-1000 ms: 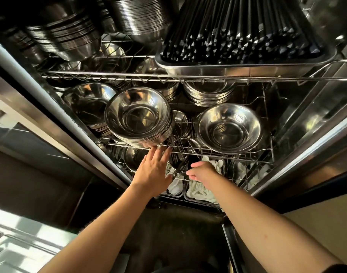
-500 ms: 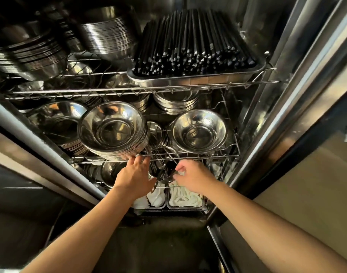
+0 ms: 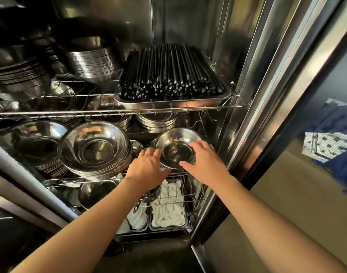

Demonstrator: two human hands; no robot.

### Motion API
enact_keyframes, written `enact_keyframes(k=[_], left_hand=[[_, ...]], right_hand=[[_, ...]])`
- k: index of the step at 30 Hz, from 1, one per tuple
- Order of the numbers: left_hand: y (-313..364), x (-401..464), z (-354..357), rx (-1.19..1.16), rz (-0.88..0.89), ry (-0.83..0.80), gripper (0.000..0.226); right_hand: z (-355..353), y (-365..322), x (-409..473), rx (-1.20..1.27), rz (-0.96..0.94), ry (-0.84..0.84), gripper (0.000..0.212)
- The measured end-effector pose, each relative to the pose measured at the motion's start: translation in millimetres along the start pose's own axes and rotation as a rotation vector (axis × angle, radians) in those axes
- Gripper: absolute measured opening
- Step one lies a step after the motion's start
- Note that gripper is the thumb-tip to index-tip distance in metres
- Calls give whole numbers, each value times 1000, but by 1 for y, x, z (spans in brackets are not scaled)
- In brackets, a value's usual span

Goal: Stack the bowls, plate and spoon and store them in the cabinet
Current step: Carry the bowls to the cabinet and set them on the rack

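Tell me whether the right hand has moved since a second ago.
Yes. The right hand has risen from below the middle wire shelf, by the white spoons, to the small steel bowl on that shelf.

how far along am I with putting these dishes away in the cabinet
Mostly done, it seems: the big bowl stack already sits on the middle wire shelf. In hand: left hand and right hand are on the small bowl stack beside it. The plate and spoon can't be picked out.
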State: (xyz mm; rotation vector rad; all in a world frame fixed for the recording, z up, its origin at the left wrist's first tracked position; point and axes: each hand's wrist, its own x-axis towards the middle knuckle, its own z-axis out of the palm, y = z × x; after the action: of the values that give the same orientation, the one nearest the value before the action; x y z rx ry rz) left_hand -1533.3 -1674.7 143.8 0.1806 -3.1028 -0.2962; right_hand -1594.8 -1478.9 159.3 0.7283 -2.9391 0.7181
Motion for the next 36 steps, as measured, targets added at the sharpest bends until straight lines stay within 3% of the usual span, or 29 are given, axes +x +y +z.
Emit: enact_keyframes(k=[4, 7, 14, 20, 36], left_hand=[[3, 12, 8, 7, -10, -74, 98], [2, 16, 16, 7, -41, -123, 101], [-2, 14, 19, -57, -58, -117, 97], [-13, 5, 16, -80, -88, -114, 95], [-34, -18, 16, -186, -142, 3, 70]], right_hand=[[3, 3, 9, -32, 134, -157, 111], [9, 7, 12, -12, 240, -233, 122], [12, 13, 12, 43, 240, -168, 96], [20, 4, 11, 18, 205, -214, 103], [40, -25, 9, -46, 146, -183, 91]])
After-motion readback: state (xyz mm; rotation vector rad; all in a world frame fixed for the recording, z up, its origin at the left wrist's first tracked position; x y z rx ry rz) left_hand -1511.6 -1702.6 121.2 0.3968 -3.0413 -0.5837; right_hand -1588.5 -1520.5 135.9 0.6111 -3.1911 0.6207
